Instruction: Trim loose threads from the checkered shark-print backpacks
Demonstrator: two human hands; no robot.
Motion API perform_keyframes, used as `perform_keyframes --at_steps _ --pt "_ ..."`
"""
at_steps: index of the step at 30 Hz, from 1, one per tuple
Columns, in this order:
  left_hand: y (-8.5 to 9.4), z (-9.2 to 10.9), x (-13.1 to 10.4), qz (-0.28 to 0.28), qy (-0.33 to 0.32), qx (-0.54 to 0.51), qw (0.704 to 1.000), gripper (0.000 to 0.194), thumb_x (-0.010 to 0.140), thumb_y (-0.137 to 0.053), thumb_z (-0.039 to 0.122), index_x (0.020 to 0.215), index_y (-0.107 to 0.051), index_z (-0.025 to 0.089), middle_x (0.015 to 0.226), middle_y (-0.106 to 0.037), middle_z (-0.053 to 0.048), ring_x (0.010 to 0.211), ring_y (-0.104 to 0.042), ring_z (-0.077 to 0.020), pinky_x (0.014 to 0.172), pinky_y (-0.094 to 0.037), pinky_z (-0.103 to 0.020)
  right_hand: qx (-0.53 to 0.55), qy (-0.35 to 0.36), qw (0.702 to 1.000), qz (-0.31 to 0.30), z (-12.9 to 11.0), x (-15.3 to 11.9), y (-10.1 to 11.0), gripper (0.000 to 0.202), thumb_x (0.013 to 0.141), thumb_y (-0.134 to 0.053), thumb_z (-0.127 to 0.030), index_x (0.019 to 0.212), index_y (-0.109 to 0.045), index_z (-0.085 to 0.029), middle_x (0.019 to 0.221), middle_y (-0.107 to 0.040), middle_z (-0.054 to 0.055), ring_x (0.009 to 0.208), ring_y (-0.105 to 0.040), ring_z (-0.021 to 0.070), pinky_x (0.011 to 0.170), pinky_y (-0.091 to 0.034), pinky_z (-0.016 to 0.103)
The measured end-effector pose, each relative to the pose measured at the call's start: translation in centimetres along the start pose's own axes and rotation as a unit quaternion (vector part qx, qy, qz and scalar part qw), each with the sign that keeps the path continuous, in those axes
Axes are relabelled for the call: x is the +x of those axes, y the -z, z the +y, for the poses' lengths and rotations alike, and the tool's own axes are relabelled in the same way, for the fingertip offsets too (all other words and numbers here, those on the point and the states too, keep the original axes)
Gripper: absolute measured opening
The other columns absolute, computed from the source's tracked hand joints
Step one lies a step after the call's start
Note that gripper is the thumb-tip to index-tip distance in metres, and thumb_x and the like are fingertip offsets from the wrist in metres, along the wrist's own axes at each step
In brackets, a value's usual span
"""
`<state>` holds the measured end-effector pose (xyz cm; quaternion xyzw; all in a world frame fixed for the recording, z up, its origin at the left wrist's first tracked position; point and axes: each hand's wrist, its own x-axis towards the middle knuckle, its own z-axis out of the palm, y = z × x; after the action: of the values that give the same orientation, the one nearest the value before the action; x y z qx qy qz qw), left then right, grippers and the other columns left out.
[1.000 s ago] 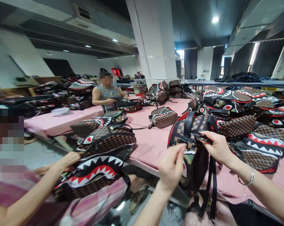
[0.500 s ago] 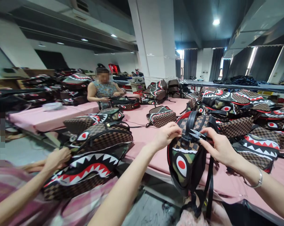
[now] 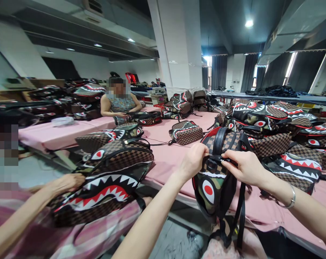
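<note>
A checkered backpack [image 3: 218,180] with a camouflage panel and a red-and-white eye stands upright in front of me, at the table's edge. My left hand [image 3: 194,162] is closed, pinching at the left side of the base of its black top handle [image 3: 219,140]. On the other side, my right hand [image 3: 241,165] has thumb and forefinger pressed together against the same spot. The fingers hide what it grips, and no snip blades show now. Black straps [image 3: 240,216] hang down the backpack's right side.
Several similar backpacks are piled on the right [image 3: 260,115] of the pink-covered table [image 3: 163,158]. At my left, a co-worker's hand [image 3: 71,181] holds another shark-mouth backpack [image 3: 106,187]. A second person [image 3: 120,104] works across the table. A pillar [image 3: 176,46] rises behind.
The open blades of the thread snips, seen in my right hand before, are out of sight. That hand has moved slightly left, closer to the left one. The co-worker's backpack has shifted slightly.
</note>
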<state>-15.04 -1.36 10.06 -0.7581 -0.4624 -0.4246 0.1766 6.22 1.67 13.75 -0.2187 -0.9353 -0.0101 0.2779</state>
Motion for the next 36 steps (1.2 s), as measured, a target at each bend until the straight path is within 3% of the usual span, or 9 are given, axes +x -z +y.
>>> perform_keyframes --at_steps 11,14,17,20,27,36 --pt "0.0 0.5 0.3 0.011 0.004 -0.033 0.999 0.012 0.080 -0.039 0.011 0.072 -0.043 0.019 0.067 -0.046 0.000 0.062 -0.042 -0.0123 0.058 -0.036 -0.025 -0.079 0.006 0.996 -0.041 -0.6 0.3 0.4 0.016 0.086 -0.042 -0.028 0.082 -0.055 -0.019 0.072 -0.064 0.002 0.063 -0.058 0.0130 0.053 -0.029 0.022" --pt "0.0 0.4 0.1 0.062 0.090 -0.119 0.987 0.011 0.082 -0.038 0.013 0.074 -0.043 0.019 0.068 -0.046 0.001 0.061 -0.043 -0.0114 0.057 -0.037 -0.024 -0.050 0.012 0.998 -0.022 -0.4 0.0 0.2 0.016 0.087 -0.041 -0.026 0.083 -0.056 -0.019 0.074 -0.065 0.002 0.066 -0.059 0.0127 0.055 -0.032 0.021" --pt "-0.5 0.6 -0.1 0.137 0.194 -0.219 0.946 0.009 0.083 -0.040 0.018 0.075 -0.043 0.019 0.067 -0.044 0.001 0.060 -0.042 -0.0108 0.057 -0.037 -0.023 -0.014 0.008 1.000 0.004 -0.2 -0.2 -0.2 0.017 0.088 -0.041 -0.028 0.089 -0.056 -0.019 0.076 -0.065 0.002 0.067 -0.060 0.0122 0.057 -0.035 0.020" --pt "-1.3 1.0 -0.2 0.193 0.238 -0.262 0.915 0.010 0.083 -0.044 0.023 0.073 -0.044 0.018 0.068 -0.044 0.001 0.062 -0.042 -0.0108 0.060 -0.037 -0.023 -0.019 0.010 0.999 0.029 -0.5 -0.2 -0.4 0.020 0.088 -0.040 -0.031 0.095 -0.055 -0.019 0.081 -0.066 0.003 0.069 -0.060 0.0130 0.058 -0.036 0.021" --pt "-2.8 2.5 0.2 0.283 0.275 -0.255 0.883 0.010 0.081 -0.048 0.025 0.074 -0.047 0.018 0.070 -0.047 0.001 0.065 -0.045 -0.0107 0.063 -0.038 -0.022 -0.106 -0.021 0.994 -0.011 -2.3 1.2 0.1 0.020 0.089 -0.037 -0.030 0.092 -0.053 -0.019 0.078 -0.065 0.004 0.066 -0.060 0.0158 0.050 -0.029 0.023" --pt "-2.8 3.1 0.3 0.293 0.264 -0.243 0.886 0.015 0.082 -0.050 0.029 0.072 -0.048 0.018 0.067 -0.047 0.002 0.063 -0.045 -0.0101 0.061 -0.039 -0.022 -0.147 -0.031 0.988 -0.033 -2.9 2.2 -0.5 0.020 0.089 -0.035 -0.029 0.091 -0.053 -0.020 0.076 -0.065 0.005 0.062 -0.060 0.0178 0.048 -0.028 0.023"
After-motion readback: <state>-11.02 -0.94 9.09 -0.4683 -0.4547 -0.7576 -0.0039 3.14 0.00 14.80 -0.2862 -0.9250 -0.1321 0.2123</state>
